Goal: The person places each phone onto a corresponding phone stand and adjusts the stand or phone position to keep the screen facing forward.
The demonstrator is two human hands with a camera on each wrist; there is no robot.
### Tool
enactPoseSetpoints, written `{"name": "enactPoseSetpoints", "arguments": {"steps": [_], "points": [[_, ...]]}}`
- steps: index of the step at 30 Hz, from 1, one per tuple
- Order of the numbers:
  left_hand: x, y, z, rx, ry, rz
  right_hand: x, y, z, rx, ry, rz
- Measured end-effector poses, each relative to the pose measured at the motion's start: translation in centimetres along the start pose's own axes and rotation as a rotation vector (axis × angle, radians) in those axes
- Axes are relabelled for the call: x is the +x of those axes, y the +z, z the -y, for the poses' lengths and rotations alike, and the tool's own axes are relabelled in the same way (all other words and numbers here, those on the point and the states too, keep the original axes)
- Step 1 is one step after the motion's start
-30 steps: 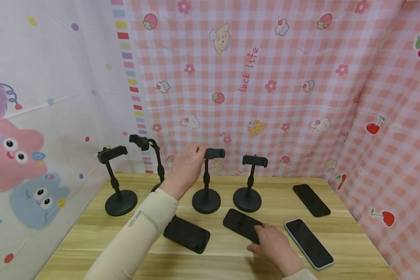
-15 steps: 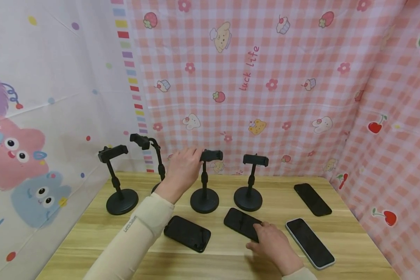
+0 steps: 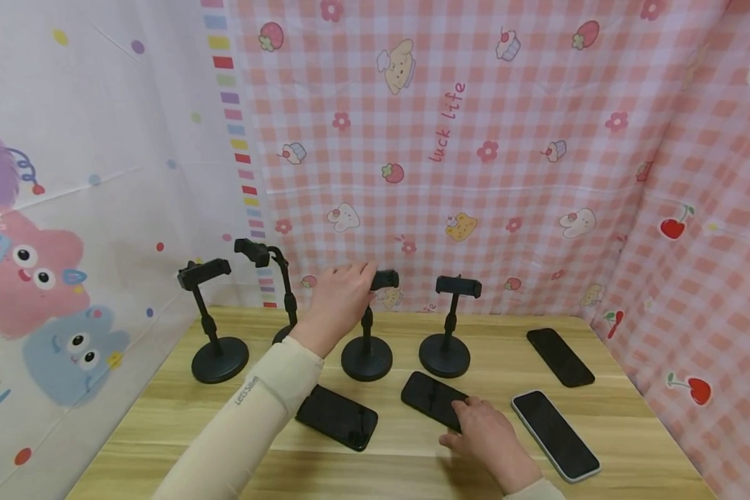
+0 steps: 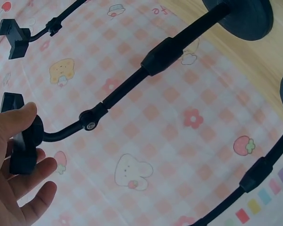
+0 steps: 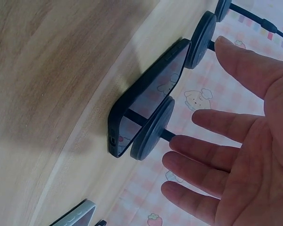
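My left hand (image 3: 340,302) grips the clamp head of a black phone stand (image 3: 367,358), third from the left in the row. In the left wrist view the thumb lies over the clamp (image 4: 23,159) and the fingers curl behind it; the clamp holds no phone. Over the near right end of a black phone (image 3: 428,396) hovers my right hand (image 3: 487,439). Its fingers (image 5: 207,153) are spread and relaxed in the right wrist view, with a gap between them and the phone, which lies screen up on the table.
Two more stands (image 3: 220,360) are to the left and another stand (image 3: 445,355) to the right. A black phone (image 3: 337,417) lies below the left forearm. At the right are a white-edged phone (image 3: 556,436) and another black phone (image 3: 560,357). Patterned cloth (image 3: 450,187) hangs behind the wooden table (image 3: 387,472).
My left hand shifts slightly left with the stand's clamp head, then back to the right, and now covers more of the clamp. The right hand stays nearly still.
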State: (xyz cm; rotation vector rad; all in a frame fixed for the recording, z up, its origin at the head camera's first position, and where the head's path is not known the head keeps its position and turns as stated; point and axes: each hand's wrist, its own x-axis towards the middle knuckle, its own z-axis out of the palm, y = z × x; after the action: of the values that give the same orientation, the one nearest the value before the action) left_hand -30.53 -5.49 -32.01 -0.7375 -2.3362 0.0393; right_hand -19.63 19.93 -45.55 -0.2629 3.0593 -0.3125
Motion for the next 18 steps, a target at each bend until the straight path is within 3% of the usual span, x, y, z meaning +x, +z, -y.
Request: {"name": "enactPoseSetpoints", "arguments": {"steps": [11, 18], "points": [[1.1, 0.0, 0.4, -0.198, -0.052, 0.055, 0.0, 0.2, 0.0, -0.002, -0.004, 0.002], [1.7, -0.2, 0.7, -0.218, -0.095, 0.126, 0.0, 0.4, 0.1, 0.014, -0.014, 0.005]]}}
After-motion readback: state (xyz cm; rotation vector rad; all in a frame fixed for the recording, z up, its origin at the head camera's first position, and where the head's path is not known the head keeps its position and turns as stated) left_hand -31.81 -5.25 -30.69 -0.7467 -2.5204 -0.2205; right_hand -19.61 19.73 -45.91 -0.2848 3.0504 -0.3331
